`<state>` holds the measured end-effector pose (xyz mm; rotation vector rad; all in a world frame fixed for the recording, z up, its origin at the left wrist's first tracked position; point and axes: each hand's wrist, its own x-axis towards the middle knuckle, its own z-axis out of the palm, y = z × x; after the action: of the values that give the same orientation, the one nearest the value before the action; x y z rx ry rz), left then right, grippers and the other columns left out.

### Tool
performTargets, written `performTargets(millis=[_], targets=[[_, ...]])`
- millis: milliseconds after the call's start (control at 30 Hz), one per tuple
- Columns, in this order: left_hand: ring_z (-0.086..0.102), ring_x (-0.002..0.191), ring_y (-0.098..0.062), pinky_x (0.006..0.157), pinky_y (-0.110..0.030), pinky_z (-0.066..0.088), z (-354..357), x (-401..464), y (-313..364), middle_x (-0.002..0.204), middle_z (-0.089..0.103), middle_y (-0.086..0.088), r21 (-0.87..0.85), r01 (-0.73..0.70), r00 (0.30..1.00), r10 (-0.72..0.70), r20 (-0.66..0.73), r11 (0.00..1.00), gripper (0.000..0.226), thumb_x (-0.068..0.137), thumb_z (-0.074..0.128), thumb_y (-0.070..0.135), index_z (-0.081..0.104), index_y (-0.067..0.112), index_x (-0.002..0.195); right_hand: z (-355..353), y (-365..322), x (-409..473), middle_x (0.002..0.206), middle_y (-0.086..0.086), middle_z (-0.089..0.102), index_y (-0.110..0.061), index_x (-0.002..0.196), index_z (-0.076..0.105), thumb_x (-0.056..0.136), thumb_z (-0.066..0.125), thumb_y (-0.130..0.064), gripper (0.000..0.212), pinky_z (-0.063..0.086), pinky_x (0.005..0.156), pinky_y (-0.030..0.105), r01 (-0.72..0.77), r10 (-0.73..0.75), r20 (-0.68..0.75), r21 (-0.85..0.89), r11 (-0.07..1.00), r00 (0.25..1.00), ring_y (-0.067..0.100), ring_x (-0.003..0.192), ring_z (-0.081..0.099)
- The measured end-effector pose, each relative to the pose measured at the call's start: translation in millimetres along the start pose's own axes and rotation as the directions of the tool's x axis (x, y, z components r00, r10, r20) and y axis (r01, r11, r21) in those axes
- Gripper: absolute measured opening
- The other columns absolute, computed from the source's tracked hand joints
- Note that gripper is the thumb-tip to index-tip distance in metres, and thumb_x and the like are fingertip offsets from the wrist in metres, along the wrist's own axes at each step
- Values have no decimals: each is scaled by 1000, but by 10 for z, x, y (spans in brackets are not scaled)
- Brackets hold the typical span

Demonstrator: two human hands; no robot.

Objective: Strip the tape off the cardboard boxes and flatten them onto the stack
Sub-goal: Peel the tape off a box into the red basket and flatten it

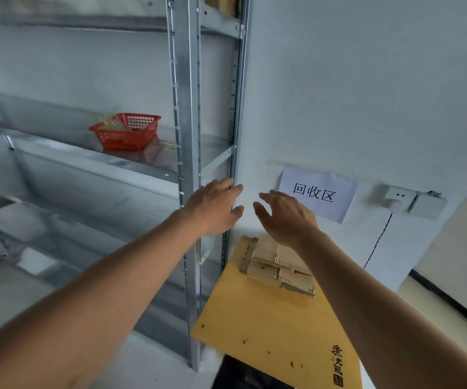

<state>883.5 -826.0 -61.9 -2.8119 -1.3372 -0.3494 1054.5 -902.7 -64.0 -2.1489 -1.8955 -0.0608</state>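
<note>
A small pile of flattened brown cardboard pieces (278, 266) lies on a large yellow flattened box (268, 327) on the floor against the white wall. Both my arms reach forward above this stack. My left hand (215, 207) hovers with fingers relaxed and spread, in front of the shelf post, holding nothing. My right hand (285, 214) hovers beside it, fingers loosely bent, also empty, just above the far edge of the brown pile. The two hands are a small gap apart.
A metal shelving rack (186, 136) stands at the left, its post right beside the stack; a red plastic basket (127, 131) sits on one shelf. A paper sign (317, 193) and a wall socket (400, 199) with a red cord are on the wall.
</note>
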Motion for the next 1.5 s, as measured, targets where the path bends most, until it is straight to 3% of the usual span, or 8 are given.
performTargets(millis=[367,533,667,800,933,1067,1233,1500], targets=[[30,152,-26,118,-52,39,-1031,-689,-1384,164,34,0,5,57,988,-56,-145,998,59,104,50,44,38,22,158,-447,-1783,331,142,0,61,-27,141,57,107,37,-51,47,51,97,41,170,-163,-158,36,985,974,27,128,58],[50,133,-27,100,-52,53,-1430,-914,-2333,145,49,0,29,96,982,-90,-164,995,49,98,47,48,53,23,140,-385,-2773,619,141,-1,62,-30,142,56,107,36,-52,46,54,97,45,194,-181,-196,53,980,964,27,127,59],[49,133,-28,104,-52,49,-1639,-1055,-3044,141,52,1,51,100,980,-89,-179,994,58,86,36,55,55,27,133,-284,-3449,836,137,0,64,-31,137,59,106,38,-47,41,50,92,41,199,-184,-205,53,979,961,29,123,60],[45,136,-25,108,-49,45,-1797,-1216,-3563,146,48,0,47,126,981,-118,-153,991,48,98,49,41,50,28,144,-155,-3992,1036,131,1,66,-36,133,60,104,40,-44,35,49,82,40,225,-203,-206,88,970,957,32,115,63],[41,142,-27,113,-47,41,-1851,-1315,-4033,153,42,-6,93,166,978,-152,-145,982,49,103,47,42,47,22,147,-2,-4436,1290,126,0,67,-33,130,62,105,40,-46,35,45,74,34,276,-257,-191,82,958,947,30,109,65],[43,140,-27,111,-46,42,-1877,-1328,-4579,153,42,-5,125,234,963,-212,-163,964,48,103,46,43,48,20,145,156,-4841,1666,132,6,65,-24,129,65,106,43,-46,39,53,88,41,361,-334,-187,133,923,924,31,120,61],[46,138,-27,108,-42,43,-1838,-1229,-5254,150,45,-3,140,324,935,-294,-197,936,49,103,47,42,49,19,146,364,-5311,2274,144,-3,60,-27,141,58,107,40,-50,46,38,107,43,457,-438,-160,105,883,884,25,133,52],[40,146,-24,115,-48,41,-1694,-943,-6347,161,37,2,112,466,866,-427,-259,878,56,104,45,46,42,23,155,675,-5993,3319,148,-3,55,-29,144,55,107,41,-50,45,47,104,41,604,-591,-128,212,768,796,25,135,51]])
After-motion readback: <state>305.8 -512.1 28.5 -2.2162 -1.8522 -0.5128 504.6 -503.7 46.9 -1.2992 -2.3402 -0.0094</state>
